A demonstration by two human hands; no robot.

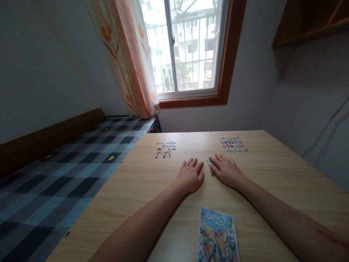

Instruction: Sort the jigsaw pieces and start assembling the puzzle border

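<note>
My left hand (190, 174) lies flat, palm down, on the wooden table (136, 189), fingers stretched out and holding nothing. My right hand (226, 169) also rests flat with fingers spread, its fingertips touching a small strip of joined puzzle pieces (211, 166) that lies between the two hands. A group of loose puzzle pieces (165, 149) sits further back on the left. Another group of puzzle pieces (233, 144) sits at the back right. A colourful picture card (217, 236) lies near the table's front edge, between my forearms.
A bed with a blue checked cover (62, 171) runs along the table's left side. A window (188, 47) with a patterned curtain (128, 62) is on the far wall. A wooden shelf (311, 22) hangs at the upper right.
</note>
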